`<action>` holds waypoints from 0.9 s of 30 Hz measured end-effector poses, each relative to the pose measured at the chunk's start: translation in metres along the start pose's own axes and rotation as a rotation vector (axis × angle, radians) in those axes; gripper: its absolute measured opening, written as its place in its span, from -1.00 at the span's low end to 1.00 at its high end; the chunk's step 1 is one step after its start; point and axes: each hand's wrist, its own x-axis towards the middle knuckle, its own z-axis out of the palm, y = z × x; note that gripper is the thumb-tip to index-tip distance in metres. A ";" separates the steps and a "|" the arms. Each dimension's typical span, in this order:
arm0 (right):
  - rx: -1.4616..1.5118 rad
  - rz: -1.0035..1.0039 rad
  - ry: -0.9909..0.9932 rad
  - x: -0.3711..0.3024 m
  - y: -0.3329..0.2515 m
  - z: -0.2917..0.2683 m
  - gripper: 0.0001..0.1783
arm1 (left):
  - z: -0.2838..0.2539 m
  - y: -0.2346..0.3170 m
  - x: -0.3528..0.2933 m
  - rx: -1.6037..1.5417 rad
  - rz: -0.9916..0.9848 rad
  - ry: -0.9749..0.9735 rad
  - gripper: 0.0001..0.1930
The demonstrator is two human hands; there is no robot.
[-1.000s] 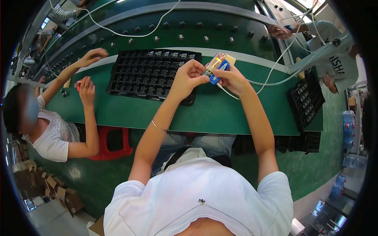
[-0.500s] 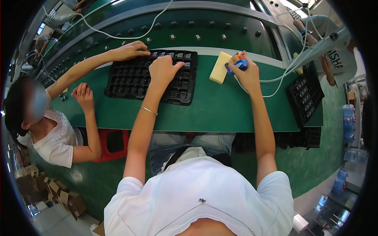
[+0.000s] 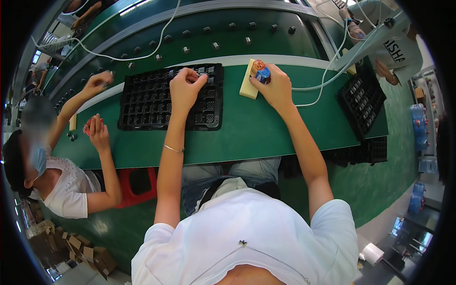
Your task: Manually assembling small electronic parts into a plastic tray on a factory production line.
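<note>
My left hand (image 3: 183, 92) is over the right half of a black compartment tray (image 3: 149, 124), thumb and fingers drawn together in a pinch. Whatever sits between those fingertips is too small to make out. My right hand (image 3: 275, 88) is closed round a small blue and orange hand-held object (image 3: 260, 71), its exact kind unclear. Just left of that hand a pale yellow block (image 3: 247, 84) lies on the green table. Small metal parts lie in some of the tray's far pockets.
Several small metal parts (image 3: 216, 46) stand in rows on the green line beyond the table. A white hose (image 3: 313, 88) runs from the right toward my right hand. Another black tray (image 3: 363, 102) lies at right. On the left sits a masked co-worker (image 3: 71, 185).
My left hand has curled its fingers in and lifted slightly from the tray. The co-worker's far hand has left the tray toward the left. The whole view has shifted a little.
</note>
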 end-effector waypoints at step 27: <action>-0.003 0.075 -0.017 0.073 0.051 0.030 -0.57 | 0.042 0.002 -0.026 -0.611 -0.062 -0.192 -0.83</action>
